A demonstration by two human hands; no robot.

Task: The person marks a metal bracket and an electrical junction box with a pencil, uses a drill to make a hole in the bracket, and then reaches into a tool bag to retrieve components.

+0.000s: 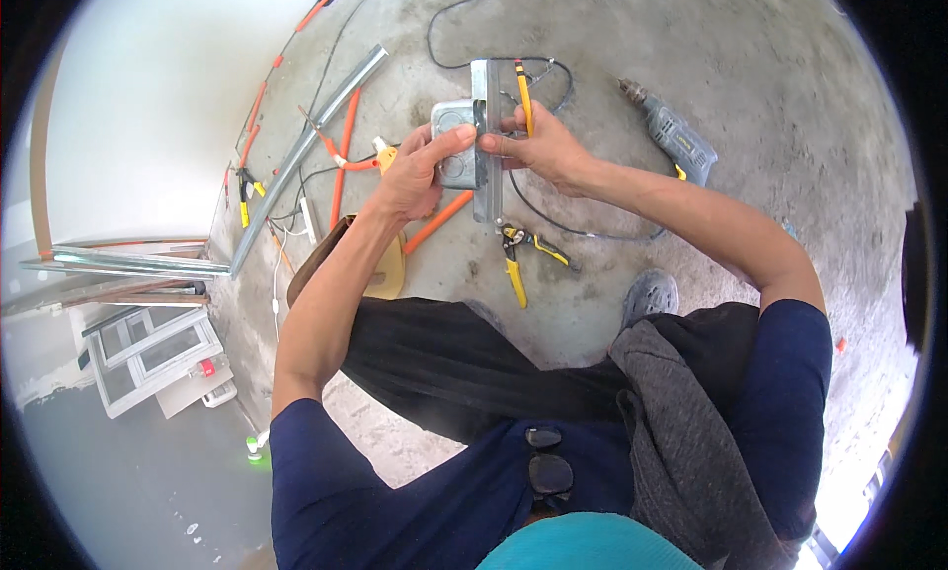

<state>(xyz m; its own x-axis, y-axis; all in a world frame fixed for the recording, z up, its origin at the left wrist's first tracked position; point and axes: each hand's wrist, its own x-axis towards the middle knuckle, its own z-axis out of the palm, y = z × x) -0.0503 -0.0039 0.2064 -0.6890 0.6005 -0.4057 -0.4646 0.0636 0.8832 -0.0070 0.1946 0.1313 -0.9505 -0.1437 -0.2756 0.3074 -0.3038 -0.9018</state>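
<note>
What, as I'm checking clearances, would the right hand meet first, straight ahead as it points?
The right hand would likely first meet the channel, which its thumb seems to touch; depth is hard to judge.

Left hand (410, 180), right hand (553, 157) apparently curled

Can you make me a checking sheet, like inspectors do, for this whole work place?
Surface: grey floor, stained and patchy.
Job's things: metal box held up beside a metal strip; they seem to touch.
Clutter: drill on the right, cutters below the strip, orange pipes and a long metal rail on the left.
Left hand: grips the box, thumb on its face.
Right hand: pinches the strip, with a yellow pencil-like tool between its fingers.
Cables: black cable curving across the floor; ends unclear.
Surroundings: white wall on the left.
</note>
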